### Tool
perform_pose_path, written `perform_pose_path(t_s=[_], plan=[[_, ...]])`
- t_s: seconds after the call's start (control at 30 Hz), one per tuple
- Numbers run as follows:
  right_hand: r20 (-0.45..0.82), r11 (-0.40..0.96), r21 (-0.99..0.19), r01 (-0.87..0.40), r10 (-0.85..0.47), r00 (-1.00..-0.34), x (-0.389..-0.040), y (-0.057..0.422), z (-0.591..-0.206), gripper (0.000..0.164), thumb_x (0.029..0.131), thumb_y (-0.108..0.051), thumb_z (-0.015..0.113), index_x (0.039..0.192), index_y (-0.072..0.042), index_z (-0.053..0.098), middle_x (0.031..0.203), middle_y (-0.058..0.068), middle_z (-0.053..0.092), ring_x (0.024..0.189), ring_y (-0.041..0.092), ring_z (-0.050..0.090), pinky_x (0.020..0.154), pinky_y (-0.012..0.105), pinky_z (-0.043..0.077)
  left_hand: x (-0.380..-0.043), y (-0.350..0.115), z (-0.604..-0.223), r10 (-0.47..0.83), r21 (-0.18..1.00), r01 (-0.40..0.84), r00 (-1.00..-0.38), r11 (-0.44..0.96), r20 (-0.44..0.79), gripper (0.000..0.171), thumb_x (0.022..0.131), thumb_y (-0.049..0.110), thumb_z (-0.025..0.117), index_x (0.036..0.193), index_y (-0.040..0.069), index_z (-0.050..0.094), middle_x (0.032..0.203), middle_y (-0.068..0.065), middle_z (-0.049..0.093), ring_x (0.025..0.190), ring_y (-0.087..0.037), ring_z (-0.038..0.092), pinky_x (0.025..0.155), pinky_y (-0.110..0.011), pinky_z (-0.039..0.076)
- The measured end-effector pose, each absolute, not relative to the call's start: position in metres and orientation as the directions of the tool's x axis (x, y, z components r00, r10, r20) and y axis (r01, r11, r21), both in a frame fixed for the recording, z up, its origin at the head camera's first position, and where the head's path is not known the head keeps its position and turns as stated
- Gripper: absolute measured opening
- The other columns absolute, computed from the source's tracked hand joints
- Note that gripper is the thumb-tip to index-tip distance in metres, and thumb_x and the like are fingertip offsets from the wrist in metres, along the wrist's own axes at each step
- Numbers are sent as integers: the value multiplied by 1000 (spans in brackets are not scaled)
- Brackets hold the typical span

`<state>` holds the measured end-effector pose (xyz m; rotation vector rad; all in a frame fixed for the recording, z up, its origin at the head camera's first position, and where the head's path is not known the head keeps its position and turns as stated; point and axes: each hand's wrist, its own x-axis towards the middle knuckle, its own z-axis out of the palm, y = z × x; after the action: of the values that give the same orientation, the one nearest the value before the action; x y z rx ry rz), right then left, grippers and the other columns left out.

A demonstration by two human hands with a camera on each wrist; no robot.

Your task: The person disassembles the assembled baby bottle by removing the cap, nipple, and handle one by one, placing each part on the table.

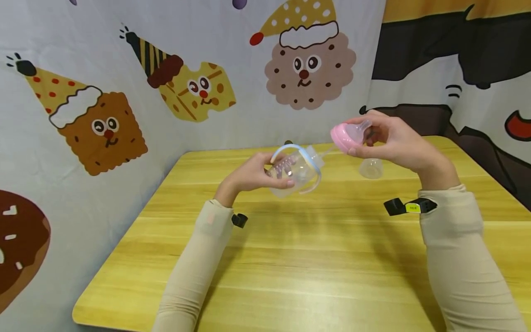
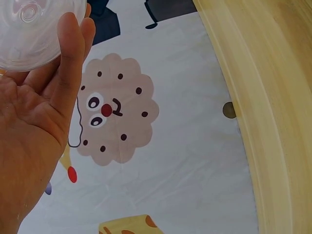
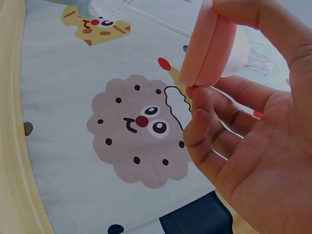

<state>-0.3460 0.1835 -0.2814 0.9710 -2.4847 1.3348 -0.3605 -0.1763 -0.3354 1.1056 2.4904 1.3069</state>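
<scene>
My left hand (image 1: 253, 174) grips a clear baby bottle (image 1: 290, 173) with a pale blue handle ring (image 1: 309, 159), raised over the table and tilted with its open neck toward the right. In the left wrist view the bottle's round base (image 2: 29, 39) shows at the top left, fingers curled about it. My right hand (image 1: 387, 136) pinches a pink collar (image 1: 344, 137) by its edge, a clear nipple (image 3: 248, 58) sticking out of it toward the palm. From the collar's other side a thin clear straw (image 3: 156, 19) reaches to the bottle's mouth.
A clear dome-shaped cap (image 1: 371, 168) stands on the wooden table (image 1: 290, 258) behind the right hand. At the table's back edge hangs a white cloth (image 1: 244, 37) printed with cartoon snacks. Each wrist wears a black strap mount (image 1: 239, 220).
</scene>
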Motion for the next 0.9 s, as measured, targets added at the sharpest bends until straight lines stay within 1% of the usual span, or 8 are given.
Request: perform_pose_path(t_s=[0.17,0.3,0.4,0.5,0.67,0.9], plan=[[417,393,-711,-583,-433,-799,-345,182,-280,53,90,-4,82,140,-8,65,112,6,58,90,23,58,77,21,48,-361,-177,-335,649,759,545,-729,355,219,54,87,33,85,132,9,67,105,-8,74,81,-21,72,74,-40,63],[401,419,-725,-546,-388,-830,-344,181,-280,55,91,-10,82,143,-12,62,116,4,59,93,24,57,78,22,48,-360,-177,-335,647,761,542,-731,357,217,55,87,34,85,133,9,67,107,-8,73,82,-21,72,75,-40,63],[397,429,-734,-526,-358,-845,-344,181,-280,58,92,-13,82,146,-16,60,121,2,60,98,24,58,80,20,48,-361,-177,-336,648,762,540,-731,357,214,54,87,35,85,131,9,68,107,-8,73,83,-21,71,75,-40,63],[406,419,-744,-520,-336,-850,-344,181,-280,60,93,-13,80,148,-17,57,127,1,58,102,24,58,82,17,49,-360,-177,-335,654,759,546,-725,354,217,53,87,37,85,128,8,69,106,-8,73,83,-22,71,75,-40,63],[436,404,-744,-532,-310,-845,-344,182,-281,58,95,-12,78,148,-17,56,125,0,58,103,23,57,81,15,49,-359,-176,-334,655,760,547,-723,350,219,56,86,40,86,129,8,68,107,-8,74,84,-23,72,76,-41,64],[462,380,-743,-551,-303,-833,-346,181,-281,54,96,-10,76,147,-16,59,117,1,58,99,22,55,79,16,50,-359,-177,-334,654,768,537,-727,350,209,52,87,33,85,129,8,68,108,-10,72,84,-23,71,76,-39,64]])
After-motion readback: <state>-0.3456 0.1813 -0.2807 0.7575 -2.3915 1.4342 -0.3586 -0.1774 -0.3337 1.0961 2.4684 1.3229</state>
